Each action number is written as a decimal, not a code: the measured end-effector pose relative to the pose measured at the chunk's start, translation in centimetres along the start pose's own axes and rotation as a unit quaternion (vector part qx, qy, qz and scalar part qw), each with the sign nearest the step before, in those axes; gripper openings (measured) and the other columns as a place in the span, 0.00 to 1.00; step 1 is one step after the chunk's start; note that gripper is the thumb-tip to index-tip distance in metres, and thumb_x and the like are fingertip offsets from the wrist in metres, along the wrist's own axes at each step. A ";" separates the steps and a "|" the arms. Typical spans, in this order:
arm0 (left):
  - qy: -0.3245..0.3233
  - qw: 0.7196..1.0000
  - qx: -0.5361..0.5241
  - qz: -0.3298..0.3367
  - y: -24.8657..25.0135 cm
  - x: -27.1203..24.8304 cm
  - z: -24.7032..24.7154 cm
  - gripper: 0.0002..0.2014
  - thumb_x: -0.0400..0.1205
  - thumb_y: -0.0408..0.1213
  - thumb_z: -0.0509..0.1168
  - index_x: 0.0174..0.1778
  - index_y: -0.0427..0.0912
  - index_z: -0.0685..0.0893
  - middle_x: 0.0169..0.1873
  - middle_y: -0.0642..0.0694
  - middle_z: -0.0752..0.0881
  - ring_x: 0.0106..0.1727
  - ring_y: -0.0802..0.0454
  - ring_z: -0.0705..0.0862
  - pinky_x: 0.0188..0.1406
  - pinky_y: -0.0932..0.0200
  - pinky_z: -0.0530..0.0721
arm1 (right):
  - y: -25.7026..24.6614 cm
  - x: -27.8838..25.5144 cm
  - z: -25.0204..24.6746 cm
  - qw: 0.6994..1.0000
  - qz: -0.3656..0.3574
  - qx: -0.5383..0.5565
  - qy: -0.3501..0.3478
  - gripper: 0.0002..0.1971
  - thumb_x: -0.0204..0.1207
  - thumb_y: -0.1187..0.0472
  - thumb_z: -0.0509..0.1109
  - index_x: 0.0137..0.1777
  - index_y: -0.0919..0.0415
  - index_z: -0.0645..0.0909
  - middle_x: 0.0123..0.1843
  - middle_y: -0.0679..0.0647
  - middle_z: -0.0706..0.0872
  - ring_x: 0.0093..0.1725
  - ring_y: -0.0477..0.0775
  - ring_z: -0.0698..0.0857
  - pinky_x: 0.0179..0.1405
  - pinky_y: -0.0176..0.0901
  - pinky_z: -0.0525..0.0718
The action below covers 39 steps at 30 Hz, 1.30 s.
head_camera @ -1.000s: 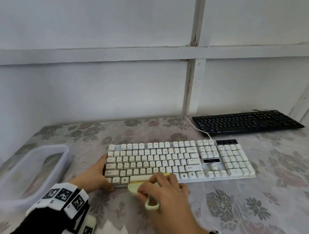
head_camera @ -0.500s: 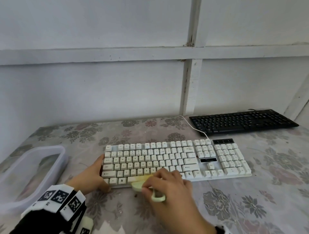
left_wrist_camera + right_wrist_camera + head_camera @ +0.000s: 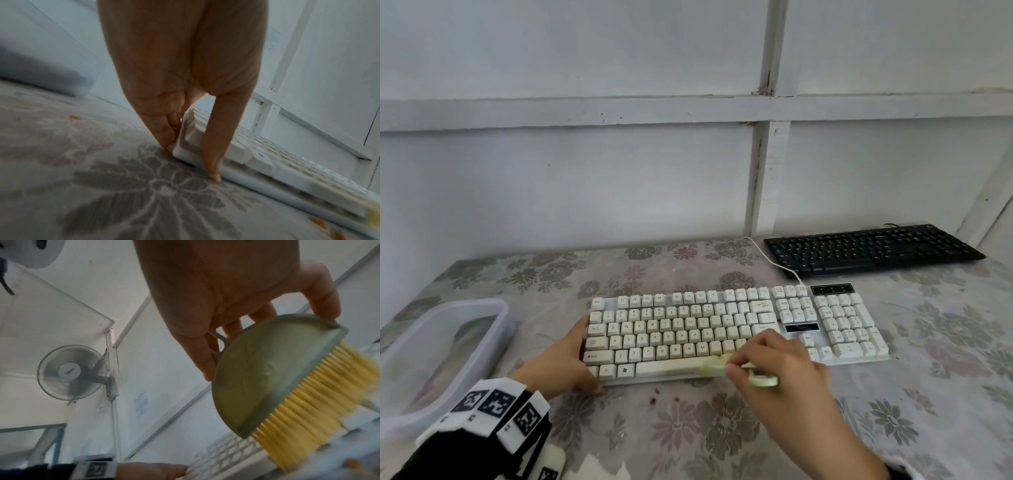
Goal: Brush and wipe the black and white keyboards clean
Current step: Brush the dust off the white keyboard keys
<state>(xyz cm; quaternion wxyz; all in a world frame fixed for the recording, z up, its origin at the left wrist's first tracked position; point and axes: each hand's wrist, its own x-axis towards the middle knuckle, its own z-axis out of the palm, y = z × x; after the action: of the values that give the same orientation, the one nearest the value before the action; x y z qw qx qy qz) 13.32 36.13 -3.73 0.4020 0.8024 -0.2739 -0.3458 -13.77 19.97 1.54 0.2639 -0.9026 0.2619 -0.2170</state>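
Note:
The white keyboard point(image 3: 722, 329) lies in the middle of the flowered table; its near left corner point(image 3: 189, 142) fills the left wrist view. My left hand point(image 3: 571, 359) holds that left end, thumb point(image 3: 213, 146) on the front edge and fingers point(image 3: 164, 133) against the side. My right hand point(image 3: 780, 370) grips a pale green brush point(image 3: 722, 365) by its handle. Its yellow bristles point(image 3: 320, 402) touch the bottom key row right of the space bar. The black keyboard point(image 3: 869, 248) sits at the back right, untouched.
A clear plastic tub point(image 3: 431, 349) stands at the left edge of the table point(image 3: 688, 438). Brown crumbs point(image 3: 664, 397) lie on the cloth in front of the white keyboard. A white wall rises just behind. A wall fan point(image 3: 72, 372) shows in the right wrist view.
My right hand has swept the brush rightward along the bottom key row, from the left part of the space bar to its right end. My left hand keeps holding the keyboard's left end.

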 end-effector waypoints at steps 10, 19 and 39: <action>-0.003 1.000 0.006 -0.007 0.1 -0.2 0.0 0.58 0.48 0.25 0.75 0.74 0.59 0.60 0.59 0.51 0.84 0.60 0.51 0.84 0.61 0.44 0.82 | 0.2 -0.4 0.0 0.999 0.018 0.028 -0.020 0.07 0.70 0.40 0.66 0.42 0.39 0.79 0.48 0.37 0.80 0.54 0.35 0.73 0.59 0.47 0.61; 0.003 1.000 0.008 -0.010 0.5 -0.2 0.2 0.58 0.48 0.24 0.74 0.76 0.55 0.59 0.60 0.51 0.83 0.61 0.51 0.82 0.60 0.49 0.82 | 1.6 -0.8 -2.7 0.999 0.036 0.015 -0.017 0.09 0.67 0.39 0.67 0.30 0.40 0.77 0.49 0.34 0.81 0.52 0.39 0.76 0.63 0.50 0.67; -0.003 1.000 0.017 -0.015 0.8 -0.5 0.2 0.58 0.50 0.24 0.73 0.77 0.57 0.58 0.60 0.52 0.83 0.60 0.51 0.83 0.59 0.47 0.83 | 5.1 -1.2 -4.0 0.991 0.103 -0.040 0.070 0.15 0.68 0.57 0.78 0.27 0.42 0.76 0.55 0.31 0.77 0.50 0.40 0.76 0.60 0.52 0.62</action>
<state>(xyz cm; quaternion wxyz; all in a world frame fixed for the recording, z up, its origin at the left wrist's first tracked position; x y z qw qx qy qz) 12.80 35.98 -3.01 0.3824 0.8121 -0.2683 -0.3496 -18.67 15.57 1.34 0.2298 -0.8632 0.3796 -0.2409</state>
